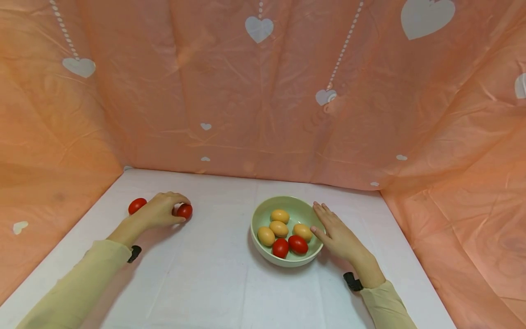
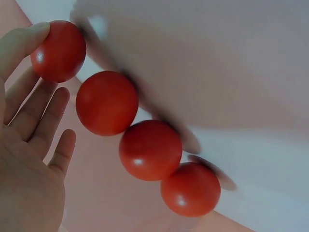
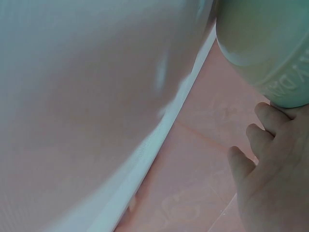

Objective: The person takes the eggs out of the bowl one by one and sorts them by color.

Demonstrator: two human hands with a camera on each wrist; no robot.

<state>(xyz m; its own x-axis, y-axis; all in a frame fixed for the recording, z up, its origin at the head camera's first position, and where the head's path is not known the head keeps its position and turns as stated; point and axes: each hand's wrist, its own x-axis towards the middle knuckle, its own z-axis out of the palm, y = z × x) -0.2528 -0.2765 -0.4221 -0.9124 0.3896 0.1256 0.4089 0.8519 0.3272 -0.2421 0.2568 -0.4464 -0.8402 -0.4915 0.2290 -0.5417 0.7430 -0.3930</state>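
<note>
Between its thumb and fingers my left hand (image 1: 162,211) pinches a red egg (image 1: 185,211) at the left of the white table. In the left wrist view, three more red eggs (image 2: 150,150) line up beside the held one. The head view shows one red egg (image 1: 137,205) behind the left wrist; the hand and forearm hide the others. My right hand (image 1: 339,236) rests against the right side of a pale green bowl (image 1: 283,263), fingers extended and thumb over the rim. Inside lie several yellow eggs (image 1: 266,236) and two red eggs (image 1: 297,245).
A white cloth (image 1: 213,283) covers the table. Orange-pink curtains (image 1: 255,137) with white hearts stand along its back and both sides. Raised lettering shows on the outer wall of the bowl in the right wrist view. Each wrist wears a black band (image 1: 352,282).
</note>
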